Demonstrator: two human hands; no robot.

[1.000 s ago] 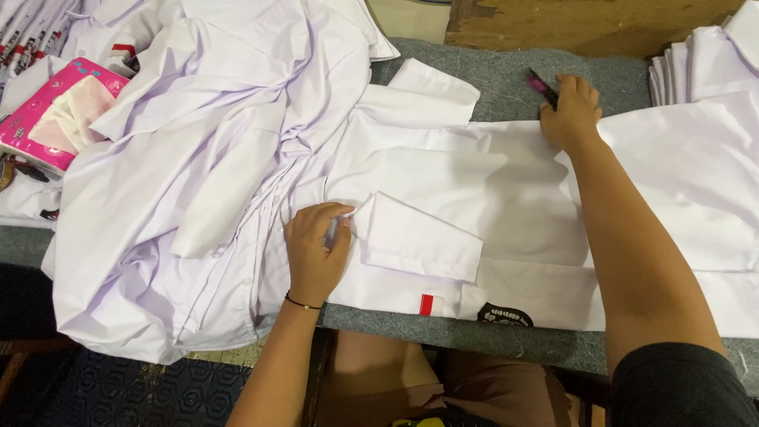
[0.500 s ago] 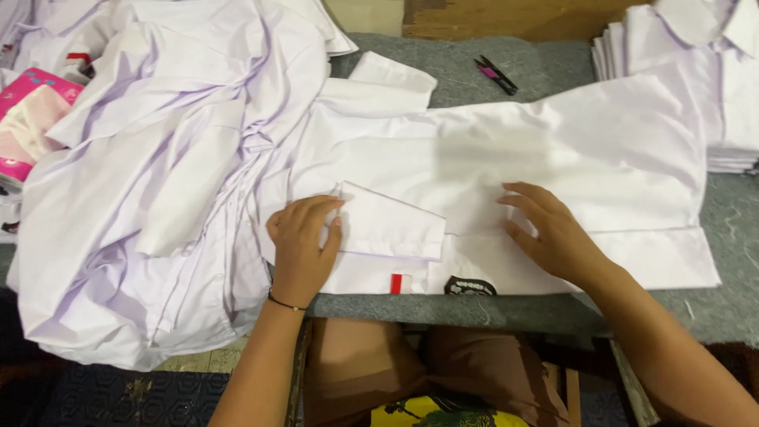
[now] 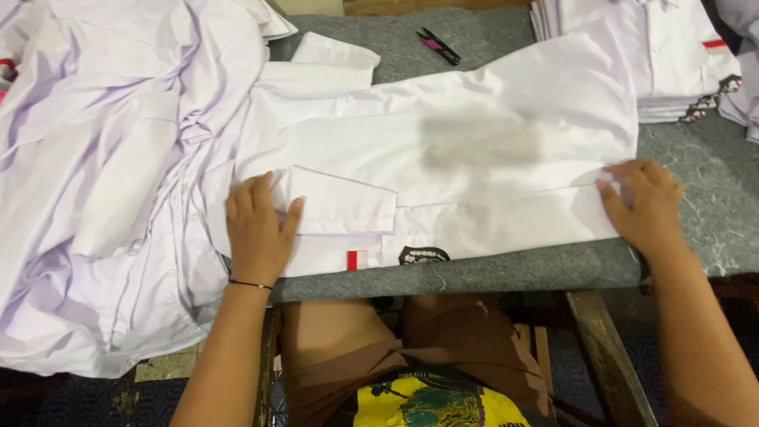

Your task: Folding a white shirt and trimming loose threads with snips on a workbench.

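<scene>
On the desk (image 3: 490,273), left hand (image 3: 257,229) and right hand (image 3: 644,202) press flat, grips released, pinning the shirt (image 3: 474,150) smooth.

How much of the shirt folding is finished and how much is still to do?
Done: a neat stack of folded white shirts sits at the table's far right. In hand: one white shirt lies spread flat, sleeve folded in; the left hand presses on it near that sleeve, the right hand holds its other end. Left: a big heap of loose shirts on the left.
</scene>
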